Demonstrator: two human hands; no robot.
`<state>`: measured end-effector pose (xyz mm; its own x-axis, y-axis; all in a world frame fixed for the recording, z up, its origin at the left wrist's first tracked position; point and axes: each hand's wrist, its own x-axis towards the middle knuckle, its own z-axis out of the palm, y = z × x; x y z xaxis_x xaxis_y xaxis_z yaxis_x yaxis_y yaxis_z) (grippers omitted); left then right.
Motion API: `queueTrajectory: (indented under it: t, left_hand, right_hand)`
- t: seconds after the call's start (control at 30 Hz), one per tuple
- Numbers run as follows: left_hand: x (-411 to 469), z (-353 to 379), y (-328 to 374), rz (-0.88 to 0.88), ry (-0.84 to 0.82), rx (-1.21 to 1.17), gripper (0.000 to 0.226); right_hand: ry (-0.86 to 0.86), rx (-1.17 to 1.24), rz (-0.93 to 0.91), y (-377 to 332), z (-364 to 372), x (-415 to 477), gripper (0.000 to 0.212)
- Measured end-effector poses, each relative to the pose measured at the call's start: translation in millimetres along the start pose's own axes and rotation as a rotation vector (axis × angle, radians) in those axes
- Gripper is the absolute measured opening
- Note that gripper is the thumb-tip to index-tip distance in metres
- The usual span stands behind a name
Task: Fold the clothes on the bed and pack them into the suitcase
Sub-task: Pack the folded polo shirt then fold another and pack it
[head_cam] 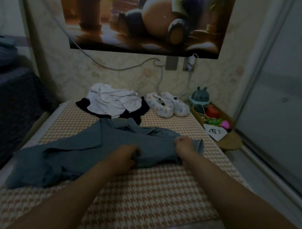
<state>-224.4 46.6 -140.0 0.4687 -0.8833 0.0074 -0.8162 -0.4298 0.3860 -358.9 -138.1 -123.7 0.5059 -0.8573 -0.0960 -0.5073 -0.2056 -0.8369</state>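
Head view is showing both my arms reaching out over the bed. My left hand is gripping a bunch of the blue shirt near the middle of the bed. My right hand is pinching the same shirt by its sleeve, toward the right edge. The shirt is lying spread out and wrinkly, so I think I am only starting to fold it. Farther back, by the far edge, a white top is sitting in a messy heap on something dark, and neither is folded yet. I am not seeing any suitcase, so I think all the packing is waiting to be done.
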Motion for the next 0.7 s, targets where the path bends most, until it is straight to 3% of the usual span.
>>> queueTrajectory:
  t: [0.1, 0.23, 0.33, 0.37, 0.43, 0.5, 0.6, 0.7]
  left_hand:
    - [-6.7, -27.2, 4.3, 0.058, -0.019, -0.016, 0.012]
    - [-25.4, -51.7, 17.8, 0.053, -0.318, 0.074, 0.014]
    - [-32.8, -41.6, 35.6, -0.006, -0.654, 0.114, 0.016]
    - [-32.4, -35.4, 40.2, -0.016, -0.741, 0.13, 0.02]
    - [-26.6, -25.5, 41.9, -0.04, -0.822, 0.095, 0.021]
    - [-17.1, -21.9, 35.3, -0.036, -0.72, -0.021, 0.017]
    - [4.8, -19.1, 13.6, 0.042, -0.266, -0.014, 0.011]
    - [23.9, -9.5, -17.6, 0.07, 0.029, 0.073, 0.026]
  right_hand:
    - [0.052, 0.05, 0.019, 4.9, -9.9, -3.7, 0.009]
    - [-0.171, -0.139, -0.138, 12.2, -21.9, -7.9, 0.025]
    - [-0.474, -0.479, -0.062, 13.1, -28.6, -10.2, 0.011]
    - [-0.542, -0.683, -0.032, 13.0, -28.6, -11.1, 0.032]
    - [-0.601, -1.092, -0.036, 8.8, -30.1, -15.2, 0.038]
    - [-0.452, -1.169, -0.119, -0.7, -30.2, -17.0, 0.028]
    - [-0.134, -0.905, -0.364, -14.6, -21.6, -8.5, 0.02]
    - [-0.145, -0.822, -0.603, -14.3, 4.9, 10.7, 0.032]
